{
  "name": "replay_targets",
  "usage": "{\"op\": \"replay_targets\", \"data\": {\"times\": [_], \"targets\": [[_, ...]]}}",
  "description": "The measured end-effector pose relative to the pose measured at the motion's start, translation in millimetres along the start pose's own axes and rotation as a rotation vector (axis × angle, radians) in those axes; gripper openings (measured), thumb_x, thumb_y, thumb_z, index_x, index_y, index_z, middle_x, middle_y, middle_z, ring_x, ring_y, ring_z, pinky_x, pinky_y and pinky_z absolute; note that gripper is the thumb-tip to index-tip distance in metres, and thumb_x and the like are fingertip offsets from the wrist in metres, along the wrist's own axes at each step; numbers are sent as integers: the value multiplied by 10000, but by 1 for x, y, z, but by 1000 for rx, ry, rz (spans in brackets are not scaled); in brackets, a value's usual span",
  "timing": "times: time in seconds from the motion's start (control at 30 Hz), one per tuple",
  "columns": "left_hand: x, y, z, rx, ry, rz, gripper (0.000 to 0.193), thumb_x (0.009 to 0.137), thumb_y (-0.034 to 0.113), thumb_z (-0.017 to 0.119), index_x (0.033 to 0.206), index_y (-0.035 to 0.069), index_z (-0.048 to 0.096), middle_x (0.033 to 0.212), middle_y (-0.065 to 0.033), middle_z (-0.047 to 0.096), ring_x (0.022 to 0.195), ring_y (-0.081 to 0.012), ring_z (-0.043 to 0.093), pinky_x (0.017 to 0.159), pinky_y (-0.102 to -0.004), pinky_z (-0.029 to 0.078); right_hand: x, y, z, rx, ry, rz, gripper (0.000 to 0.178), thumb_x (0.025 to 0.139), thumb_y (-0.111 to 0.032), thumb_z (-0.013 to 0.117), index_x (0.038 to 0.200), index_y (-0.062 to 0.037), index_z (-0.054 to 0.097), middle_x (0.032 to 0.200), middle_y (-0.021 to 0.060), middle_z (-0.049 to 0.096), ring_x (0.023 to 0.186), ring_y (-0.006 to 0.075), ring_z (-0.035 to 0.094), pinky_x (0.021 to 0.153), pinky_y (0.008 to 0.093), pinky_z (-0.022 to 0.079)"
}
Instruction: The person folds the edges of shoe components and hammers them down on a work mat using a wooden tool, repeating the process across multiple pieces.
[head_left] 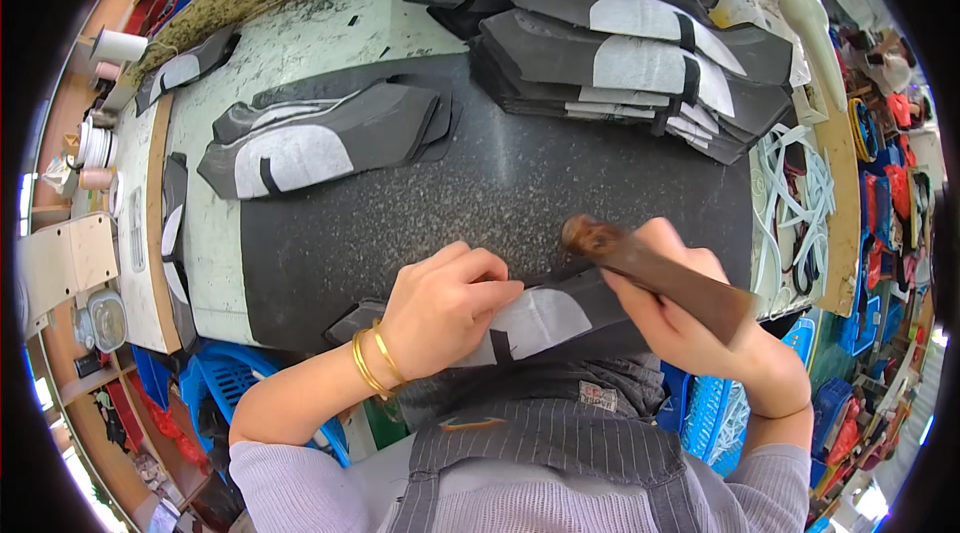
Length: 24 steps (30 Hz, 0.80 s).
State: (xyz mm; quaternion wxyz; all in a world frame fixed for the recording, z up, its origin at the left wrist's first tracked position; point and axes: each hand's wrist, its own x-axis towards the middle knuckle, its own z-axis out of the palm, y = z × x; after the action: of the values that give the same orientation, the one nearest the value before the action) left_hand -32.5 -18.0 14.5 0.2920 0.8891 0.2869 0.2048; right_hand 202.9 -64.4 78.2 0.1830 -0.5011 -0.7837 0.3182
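A dark grey foam-like panel (585, 283) with a pale rounded patch (545, 321) and a short black strip lies at the near edge of the black work mat (500, 183). My left hand (445, 308), fingers curled and thumb pressed in, is closed at the panel's upper edge beside the patch. What its fingertips pinch is partly hidden. My right hand (665, 303) is wrapped round a brown, hammer-like tool (680, 283), tilted over the panel's right part. The tool's knobbed end points toward the middle of the mat.
Similar panels lie in a small pile (300, 148) at left and a tall stack (630, 63) at the far right. Pale blue strips (795, 193) hang at the table's right. Blue baskets (225, 383) stand below both sides, and thread spools (118, 46) line the left.
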Motion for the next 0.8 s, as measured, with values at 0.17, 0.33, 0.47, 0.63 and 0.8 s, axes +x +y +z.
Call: {"op": "replay_targets", "data": {"times": [0.17, 0.33, 0.47, 0.63, 0.8], "targets": [[7, 5, 13, 124, 117, 214, 245, 587, 27, 637, 830, 42, 666, 810, -51, 602, 695, -222, 572, 579, -317, 500, -12, 5, 15, 3, -56, 115, 298, 813, -29, 556, 1109, -59, 563, 797, 144, 535, 598, 324, 603, 500, 373, 474], [35, 11, 36, 211, 169, 334, 257, 607, 50, 635, 863, 42, 654, 811, -54, 601, 718, -218, 577, 608, -318, 502, -19, 0, -11, 91, 290, 43, 263, 816, 2, 574, 1078, -14, 556, 767, 129, 515, 595, 327, 587, 507, 361, 464], [36, -1, 15, -203, -75, -71, 151, 722, 92, 696, 872, 78, 692, 830, -40, 621, 715, -209, 594, 606, -316, 502, -36, 29, 19, 21, 74, 247, 292, 818, -52, 578, 1098, -17, 504, 798, 169, 528, 629, 371, 595, 509, 433, 461], [23, 0, 7, 58, -29, 98, 213, 682, 62, 684, 892, 89, 701, 822, -25, 611, 698, -184, 582, 573, -294, 499, -15, 7, -14, 114, 191, 119, 308, 836, -44, 555, 1142, -62, 535, 785, 146, 501, 613, 345, 593, 515, 401, 473], [24, 6, 14, 217, 65, 218, 273, 601, 52, 661, 870, 88, 696, 829, -17, 601, 690, -175, 571, 539, -295, 494, -11, 16, -7, 51, -45, 145, 341, 813, -32, 573, 1147, -89, 529, 777, 138, 477, 611, 354, 585, 549, 400, 495]]}}
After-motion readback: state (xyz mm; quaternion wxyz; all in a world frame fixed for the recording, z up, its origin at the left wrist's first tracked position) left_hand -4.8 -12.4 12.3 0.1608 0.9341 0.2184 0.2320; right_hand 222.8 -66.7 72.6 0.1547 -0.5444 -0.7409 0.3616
